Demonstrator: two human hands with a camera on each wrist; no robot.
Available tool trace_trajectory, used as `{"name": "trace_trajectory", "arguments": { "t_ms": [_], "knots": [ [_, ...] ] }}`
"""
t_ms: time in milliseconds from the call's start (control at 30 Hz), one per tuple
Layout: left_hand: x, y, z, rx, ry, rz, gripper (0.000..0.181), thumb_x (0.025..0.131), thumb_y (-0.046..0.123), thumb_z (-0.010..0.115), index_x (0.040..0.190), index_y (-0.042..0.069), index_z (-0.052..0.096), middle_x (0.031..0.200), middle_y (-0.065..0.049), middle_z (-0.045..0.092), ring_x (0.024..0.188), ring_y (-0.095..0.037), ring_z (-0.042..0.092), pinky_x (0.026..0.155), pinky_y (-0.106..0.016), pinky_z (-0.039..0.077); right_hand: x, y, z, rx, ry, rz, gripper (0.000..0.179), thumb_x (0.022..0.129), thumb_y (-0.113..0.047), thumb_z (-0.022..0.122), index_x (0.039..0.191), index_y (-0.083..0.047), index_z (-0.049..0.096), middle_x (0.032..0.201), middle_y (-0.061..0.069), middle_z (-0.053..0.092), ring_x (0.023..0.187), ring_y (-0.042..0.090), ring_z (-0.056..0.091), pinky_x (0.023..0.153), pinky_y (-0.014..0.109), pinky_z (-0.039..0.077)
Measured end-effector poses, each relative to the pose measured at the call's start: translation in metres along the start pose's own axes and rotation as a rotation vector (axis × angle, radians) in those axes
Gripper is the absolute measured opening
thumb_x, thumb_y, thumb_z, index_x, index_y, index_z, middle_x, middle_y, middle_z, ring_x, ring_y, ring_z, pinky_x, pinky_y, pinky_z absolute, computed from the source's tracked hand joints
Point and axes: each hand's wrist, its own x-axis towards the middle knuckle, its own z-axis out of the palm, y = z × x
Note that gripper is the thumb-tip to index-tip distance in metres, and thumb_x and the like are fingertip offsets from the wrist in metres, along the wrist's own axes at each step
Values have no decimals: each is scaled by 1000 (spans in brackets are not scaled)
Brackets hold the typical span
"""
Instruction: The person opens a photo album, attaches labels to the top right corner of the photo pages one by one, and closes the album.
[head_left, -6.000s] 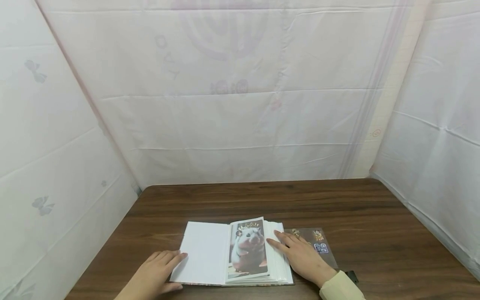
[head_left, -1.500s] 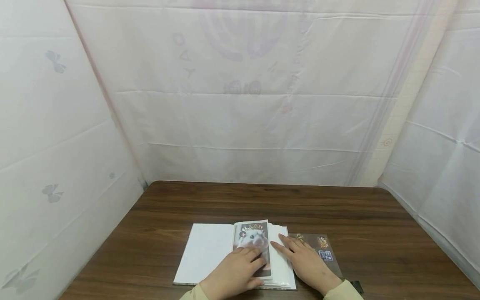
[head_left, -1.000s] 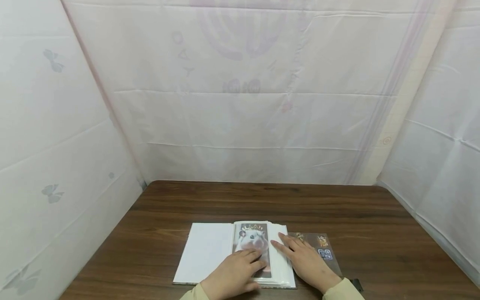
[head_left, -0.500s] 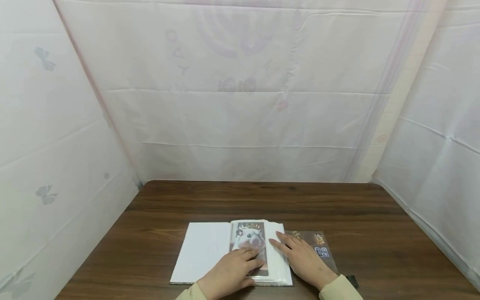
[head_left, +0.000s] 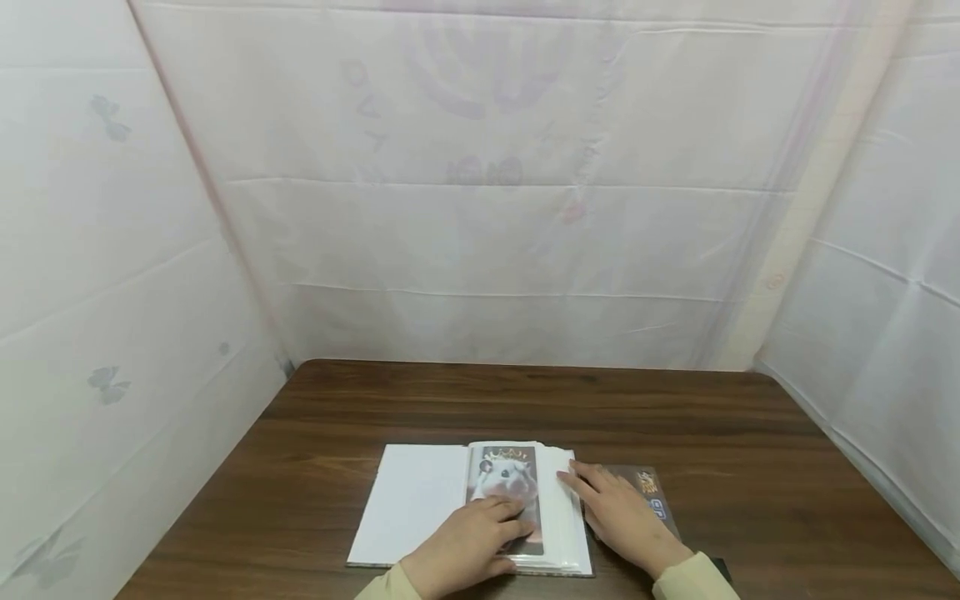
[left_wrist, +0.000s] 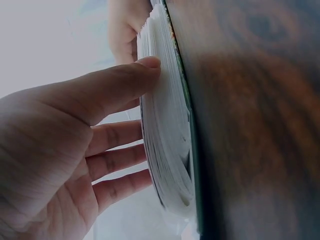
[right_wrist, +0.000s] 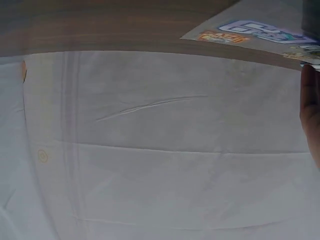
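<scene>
A photo album lies open on the table, its white inside cover at left and a thick page stack at right. On the top page is a picture of a crowned hamster, lined up with the page. My left hand rests over the picture's lower part with its fingers extended. In the left wrist view the thumb touches the bottom edges of the pages. My right hand lies at the album's right edge, fingertips touching it, and partly covers a clear sticker sheet.
The dark wooden table stretches behind and to both sides of the album. White printed cloth hangs at the back and on both sides. A small black object shows beside the right sleeve.
My left hand has moved from the cover's left edge onto the picture. The picture, which stuck out above the page, now sits level with it. My right hand has just shifted slightly right.
</scene>
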Motion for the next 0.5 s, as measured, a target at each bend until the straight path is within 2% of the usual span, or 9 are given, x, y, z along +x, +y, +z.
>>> {"name": "trace_trajectory", "arguments": {
  "t_ms": [100, 233, 400, 500],
  "knots": [
    [1, 1, 0, -4, -4, -1, 43, 75, 44, 66, 112, 23, 62, 120, -1, 60, 110, -16, 56, 88, -29, 48, -1, 7, -3, -23, 70, 30, 50, 79, -18, 66, 126, -22, 51, 126, 1, 54, 107, 18, 57, 81, 39, 51],
    [2, 3, 0, -2, -11, 1, 43, 75, 45, 65, 112, 24, 62, 120, -1, 60, 110, -16, 56, 89, -29, 48, -2, 15, -8, -30, 99, 120, 45, 79, -23, 66, 123, -19, 54, 121, 2, 58, 106, 20, 57, 84, 43, 50],
    [2, 4, 0, -20, -26, -1, 44, 75, 45, 65, 114, 24, 61, 121, -1, 59, 111, -16, 56, 90, -29, 48, -4, 24, -14, -26, 95, 198, 43, 80, -29, 65, 120, -16, 56, 115, 5, 61, 104, 24, 58, 84, 45, 48],
    [2, 4, 0, -19, -16, 2, 44, 75, 45, 65, 113, 23, 61, 121, -2, 60, 111, -16, 56, 90, -29, 48, -5, 29, -17, -17, 61, 247, 45, 81, -35, 64, 121, -15, 55, 114, 6, 61, 104, 26, 58, 85, 46, 47]
  ]
}}
